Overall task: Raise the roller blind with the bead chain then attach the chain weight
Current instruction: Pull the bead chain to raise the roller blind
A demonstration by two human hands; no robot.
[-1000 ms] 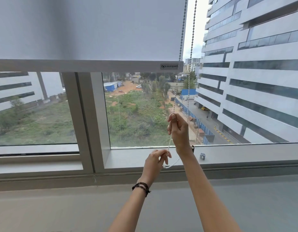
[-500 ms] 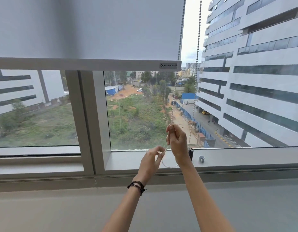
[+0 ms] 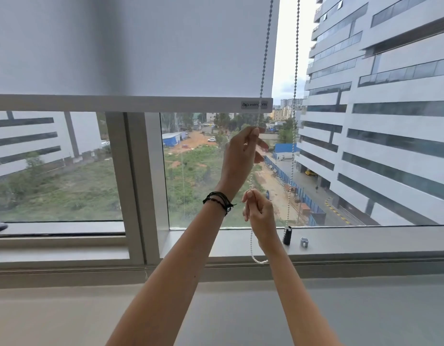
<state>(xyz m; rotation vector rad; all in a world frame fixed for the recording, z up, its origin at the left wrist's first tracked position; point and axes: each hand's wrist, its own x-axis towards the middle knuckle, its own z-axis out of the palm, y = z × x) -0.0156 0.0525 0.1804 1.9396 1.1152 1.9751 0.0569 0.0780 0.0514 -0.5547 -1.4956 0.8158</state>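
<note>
A grey roller blind (image 3: 141,46) covers the upper window, its bottom bar (image 3: 116,103) about a third of the way down the view. A white bead chain (image 3: 265,46) hangs in two strands at the blind's right edge. My left hand (image 3: 242,156), with black wrist bands, pinches the near strand just below the bar. Lower down, my right hand (image 3: 259,213) grips the same strand, and the chain's loop dangles beside my right wrist. The far strand (image 3: 294,121) ends at a small black weight (image 3: 287,235) standing on the sill.
A grey window sill (image 3: 365,240) runs across the view, with a small silver clip (image 3: 304,242) right of the black weight. A thick window mullion (image 3: 138,183) stands left of my arms. Outside are tall buildings and a green lot.
My left hand has risen from the sill level to grasp the chain just under the bar. My right hand has come down with the chain. The blind's bar sits about where it was.
</note>
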